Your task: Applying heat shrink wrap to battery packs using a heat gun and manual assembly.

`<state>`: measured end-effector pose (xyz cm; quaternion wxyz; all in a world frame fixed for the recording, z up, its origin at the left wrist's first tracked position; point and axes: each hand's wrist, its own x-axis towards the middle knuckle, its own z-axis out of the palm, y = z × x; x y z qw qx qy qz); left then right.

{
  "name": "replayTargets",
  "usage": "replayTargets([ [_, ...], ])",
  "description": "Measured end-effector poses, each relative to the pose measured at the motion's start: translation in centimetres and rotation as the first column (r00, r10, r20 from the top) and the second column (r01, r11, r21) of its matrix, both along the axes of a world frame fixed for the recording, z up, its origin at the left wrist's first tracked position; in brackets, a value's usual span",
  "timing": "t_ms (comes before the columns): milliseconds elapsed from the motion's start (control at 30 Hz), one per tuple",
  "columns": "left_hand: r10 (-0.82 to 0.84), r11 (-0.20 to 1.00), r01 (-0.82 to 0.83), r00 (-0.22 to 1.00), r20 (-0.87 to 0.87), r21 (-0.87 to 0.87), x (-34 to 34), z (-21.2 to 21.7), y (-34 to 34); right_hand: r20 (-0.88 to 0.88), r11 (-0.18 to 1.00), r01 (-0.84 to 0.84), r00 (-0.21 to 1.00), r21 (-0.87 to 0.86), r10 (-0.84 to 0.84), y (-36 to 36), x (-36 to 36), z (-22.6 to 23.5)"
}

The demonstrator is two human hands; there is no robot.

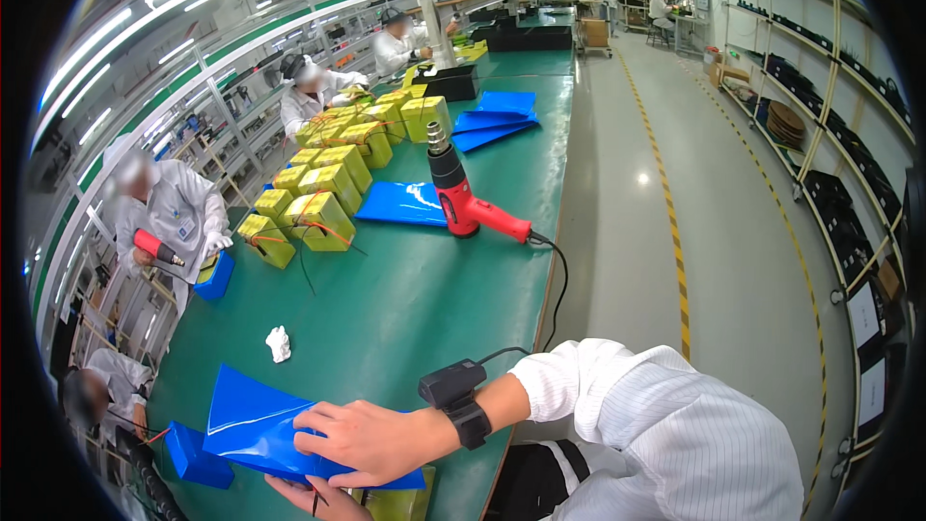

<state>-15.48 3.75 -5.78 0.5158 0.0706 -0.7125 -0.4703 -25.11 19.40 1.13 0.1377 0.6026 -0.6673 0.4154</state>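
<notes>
"At the near end of the desk (405, 314), what do you see?"

"The left hand (316, 500) sits under the near edge of a glossy blue film (253, 422), partly hidden, so I cannot tell its grip. The right hand (381, 439) lies over the film, fingers bent; whether that grip is closed, I cannot tell. A yellow pack (410, 504) shows beside the film's right end."

"And farther off?"

"Left, a blue box (196, 460); then a crumpled white cloth (279, 344). Beyond, right, a red heat gun (459, 201) stands nozzle up by a flat blue sheet (400, 203). Yellow blocks (328, 183) stand in rows, far left. Farther, a black bin (449, 83)."
</notes>
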Motion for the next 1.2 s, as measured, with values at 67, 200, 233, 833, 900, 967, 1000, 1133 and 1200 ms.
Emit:
replayTargets([
  [67, -0.029, 0.994, 0.024, 0.999, 0.043, 0.108, -0.4, -0.6, -1.1, -0.093, 0.998, 0.058, 0.994, 0.009, -0.057, -0.8, -0.5, -0.3],
  [200, 0.004, 0.978, -0.021, 0.997, 0.079, 0.207, 1.2, 0.6, -0.9, -0.209, 0.984, 0.051, 0.978, 0.169, -0.015, -1.9, -0.8, 1.0],
  [233, 0.007, 0.986, -0.024, 0.995, 0.097, 0.166, 0.6, 0.9, -0.5, -0.258, 0.992, 0.058, 0.966, 0.111, -0.028, -1.8, -1.5, 0.8],
  [833, -0.358, 0.934, 0.355, 0.918, 0.169, 0.049, 1.8, 1.6, -1.5, 0.204, 0.999, -0.05, 0.978, -0.002, 0.05, -1.7, -7.6, 3.5],
  [900, -0.383, 0.92, 0.391, 0.91, 0.158, -0.021, 1.6, 1.5, -1.5, 0.189, 0.996, -0.092, 0.978, -0.001, 0.091, -2.3, -6.9, 3.9],
  [967, -0.374, 0.912, 0.393, 0.914, 0.154, -0.116, 1.8, 1.6, -2.2, 0.172, 0.992, -0.127, 0.977, -0.01, 0.127, -2.1, -6.1, 4.8],
  [1000, -0.391, 0.907, 0.408, 0.909, 0.146, -0.105, 1.5, 1.4, -2.2, 0.145, 0.989, -0.136, 0.981, 0.061, 0.126, -1.9, -6.0, 5.6],
  [1133, -0.403, 0.895, 0.402, 0.915, -0.037, 0.195, 0.4, 2.0, -1.3, 0.187, 0.982, -0.164, 0.972, 0.095, 0.144, -0.4, -7.9, 5.1],
  [1200, -0.39, 0.887, 0.393, 0.919, -0.061, 0.243, 0.3, 2.3, -1.1, 0.316, 0.986, -0.164, 0.938, 0.041, 0.143, 0.3, -8.1, 4.3],
])
